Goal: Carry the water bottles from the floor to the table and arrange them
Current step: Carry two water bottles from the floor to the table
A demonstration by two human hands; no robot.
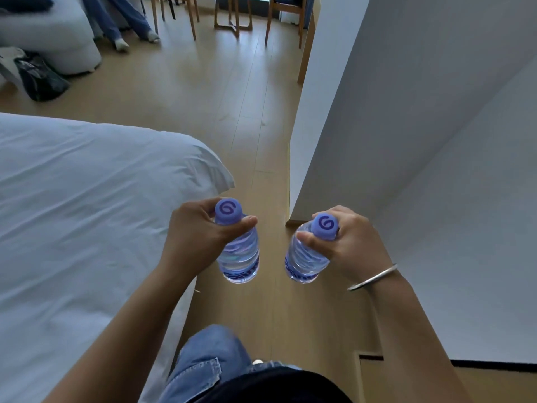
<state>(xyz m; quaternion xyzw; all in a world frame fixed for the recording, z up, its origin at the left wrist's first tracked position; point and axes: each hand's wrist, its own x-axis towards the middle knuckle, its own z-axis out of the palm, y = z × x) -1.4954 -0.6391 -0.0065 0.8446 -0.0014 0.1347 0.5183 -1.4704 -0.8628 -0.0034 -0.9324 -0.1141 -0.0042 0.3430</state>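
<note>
So the left hand point(193, 234) is wrapped around the neck of one water bottle point(239, 254), and the right hand point(348, 242) grips the neck of the second bottle point(302, 257). Both hang upright over the wood floor point(232, 112), just right of the bed point(87, 213), purple caps up.

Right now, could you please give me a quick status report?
Left hand grips one bottle. Right hand grips the other bottle. Floor ahead open, bed on left.
</note>
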